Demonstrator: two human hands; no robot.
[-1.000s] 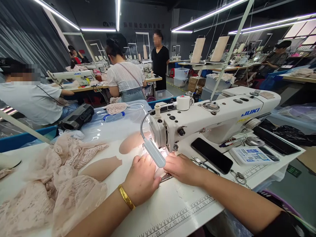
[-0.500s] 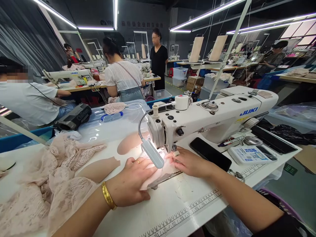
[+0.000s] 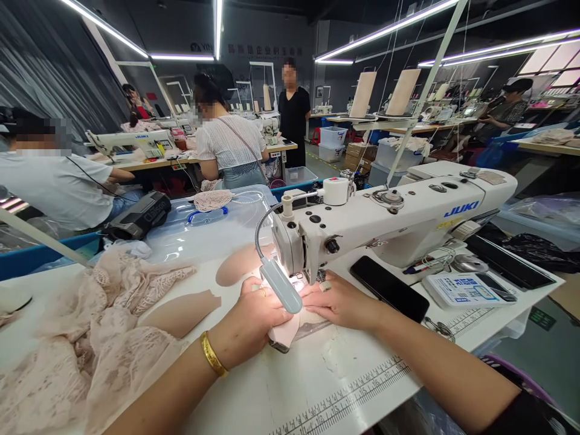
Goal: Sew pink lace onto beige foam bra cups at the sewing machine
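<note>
A pale pink fabric piece (image 3: 285, 332) lies at the needle end of the white sewing machine (image 3: 385, 214). My left hand (image 3: 254, 323), with a gold bracelet at the wrist, is closed on its left side; some fingertips are hidden behind the grey lamp head (image 3: 281, 285). On the right, my right hand (image 3: 347, 302) rests with fingers stretched out flat on the cloth, close to the presser foot, which is mostly hidden. A beige cup-shaped piece (image 3: 181, 314) lies left of my left hand, and another beige piece (image 3: 242, 264) lies behind it.
Beige lace fabric (image 3: 131, 362) is heaped on the left of the table. Right of my right hand lie a black phone (image 3: 389, 287) and a white-and-blue box (image 3: 462, 290). A ruler strip (image 3: 344, 396) runs along the front edge. Several people sit or stand beyond.
My left hand has shifted up toward the needle and its spread fingers have drawn in. More of the pink fabric's near end shows. My right hand stays beside the presser foot.
</note>
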